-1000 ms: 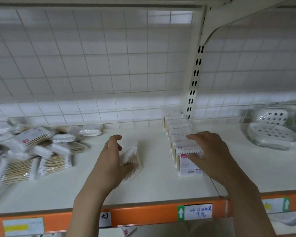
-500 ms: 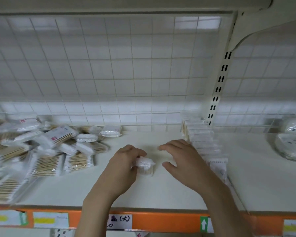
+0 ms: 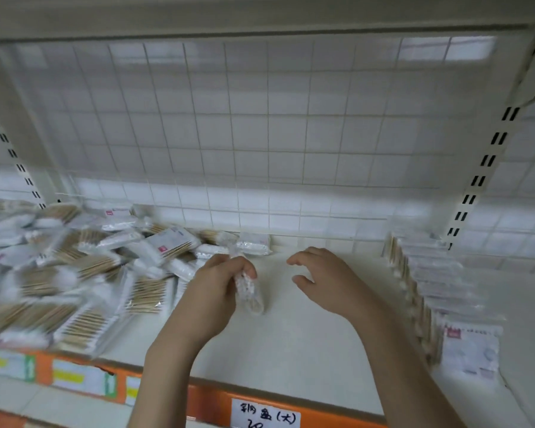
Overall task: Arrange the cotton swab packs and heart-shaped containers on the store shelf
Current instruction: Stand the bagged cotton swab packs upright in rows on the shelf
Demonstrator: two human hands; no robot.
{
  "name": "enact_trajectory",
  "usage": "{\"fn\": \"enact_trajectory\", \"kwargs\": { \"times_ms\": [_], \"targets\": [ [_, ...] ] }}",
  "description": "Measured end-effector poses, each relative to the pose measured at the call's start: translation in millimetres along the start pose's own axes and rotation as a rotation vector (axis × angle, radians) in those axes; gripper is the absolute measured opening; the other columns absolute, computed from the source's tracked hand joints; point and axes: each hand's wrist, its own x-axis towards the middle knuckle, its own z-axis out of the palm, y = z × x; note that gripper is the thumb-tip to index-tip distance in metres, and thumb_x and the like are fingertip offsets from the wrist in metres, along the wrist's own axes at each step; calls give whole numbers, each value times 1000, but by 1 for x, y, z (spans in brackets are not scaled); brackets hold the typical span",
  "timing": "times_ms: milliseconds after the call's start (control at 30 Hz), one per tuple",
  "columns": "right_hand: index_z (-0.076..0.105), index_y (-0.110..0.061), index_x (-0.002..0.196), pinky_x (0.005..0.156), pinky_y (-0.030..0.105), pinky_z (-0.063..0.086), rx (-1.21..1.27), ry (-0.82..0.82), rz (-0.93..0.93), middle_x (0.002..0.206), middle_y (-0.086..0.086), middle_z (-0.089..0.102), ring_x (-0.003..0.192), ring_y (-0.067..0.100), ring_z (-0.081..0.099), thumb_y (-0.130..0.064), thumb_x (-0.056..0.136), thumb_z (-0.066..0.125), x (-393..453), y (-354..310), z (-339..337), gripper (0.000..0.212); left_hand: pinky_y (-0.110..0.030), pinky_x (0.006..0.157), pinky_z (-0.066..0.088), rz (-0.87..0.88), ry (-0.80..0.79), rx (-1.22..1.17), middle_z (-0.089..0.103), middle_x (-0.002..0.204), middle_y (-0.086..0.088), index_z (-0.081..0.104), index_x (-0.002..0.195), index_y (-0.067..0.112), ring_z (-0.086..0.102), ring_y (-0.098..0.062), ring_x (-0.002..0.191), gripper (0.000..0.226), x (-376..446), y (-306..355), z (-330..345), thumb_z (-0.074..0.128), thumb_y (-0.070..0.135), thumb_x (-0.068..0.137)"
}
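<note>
Centrally, left hand curled around swab pack, right hand loosely spread.

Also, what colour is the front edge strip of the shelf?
Orange, on the shelf edge strip, clearest in the head view.

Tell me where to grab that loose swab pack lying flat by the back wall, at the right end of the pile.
Pinch the swab pack by its two long edges, coming from above and the front. It lies flat on the shelf with its right end clear, while the pile crowds its left. The free right hand looks nearest; the left hand already holds a pack.
</note>
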Motion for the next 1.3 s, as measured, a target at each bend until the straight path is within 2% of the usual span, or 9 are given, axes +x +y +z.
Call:
{"fn": "enact_trajectory", "kwargs": {
  "times_ms": [167, 400, 567, 600, 667, 833, 933, 1033, 1300],
  "targets": [
    [50, -22, 130, 97, 29, 38, -40, -81, -42, 127, -2, 50, 121, 17, 42, -20, 92, 50, 56, -13, 8, 38, -4, 71, 37, 11, 65, -62, 59, 95, -6, 54, 83, 38, 54, -9, 83, 56, 2, -16, -24, 36, -15, 76],
    [32, -20, 142, 98, 33, 39, -166, -193, -64, 139, 3, 39, 127, 22, 37, -24, 88, 59, 108, -23, 34, 60, 0, 70, 31, -164, 89, -292, 53, 95, 7, 61, 83, 32, 48, 12, 83, 31, 4, -19, -52, 35, 14, 85],
    [31, -20, 141, 90, 40, 45, -264, -192, -63, 133, 6, 45, 118, 27, 46, -17, 89, 53, 111, -20, 55, 56, -2, 67, 34, -126, 103, -283, 53, 90, 9, 62, 82, 29, 51, 6, 75, 15, 9, -21, -53, 49, 34, 84],
    [32, -19, 140, 87, 39, 47, -271, -151, -64, 131, 7, 47, 114, 27, 49, -14, 89, 50, 109, -19, 57, 54, -4, 66, 36, -113, 103, -265, 51, 88, 9, 62, 83, 28, 50, 4, 70, 6, 11, -21, -51, 57, 29, 87],
    [28, -19, 142, 82, 38, 48, -268, -83, -69, 128, 8, 49, 108, 29, 53, -8, 89, 46, 107, -17, 56, 57, -7, 64, 37, -76, 101, -218, 46, 84, 12, 59, 86, 31, 48, 3, 67, 15, 15, -25, -45, 65, 17, 84],
    [11, -34, 148, 76, 33, 44, -128, 30, -27, 109, 9, 52, 92, 29, 55, -9, 94, 40, 91, -12, 36, 66, -4, 66, 36, -25, 38, -164, 48, 91, 14, 51, 86, 39, 50, 4, 75, 40, 27, -25, -34, 58, -1, 81],
    [22, -37, 144, 73, 28, 36, -38, 88, 25, 96, 5, 45, 90, 27, 50, -11, 94, 37, 72, -9, 20, 59, -4, 65, 36, -2, 18, -146, 47, 102, 10, 53, 88, 33, 50, 4, 75, 40, 35, -23, -25, 53, -6, 79],
    [41, -26, 130, 69, 28, 32, 25, 124, 88, 90, 3, 45, 91, 26, 50, -15, 92, 40, 54, -5, 9, 39, -3, 65, 37, 33, 0, -156, 47, 103, 8, 56, 91, 28, 51, 6, 75, 38, 42, -18, -15, 53, -7, 77],
    [38, -26, 132, 63, 30, 39, 201, 164, 218, 88, 4, 55, 69, 15, 50, -12, 94, 35, 2, -2, -11, 41, -3, 68, 37, 78, -45, -184, 48, 100, 21, 62, 96, 20, 51, 4, 83, 40, 48, -3, 8, 51, -12, 76]
  ]
}}
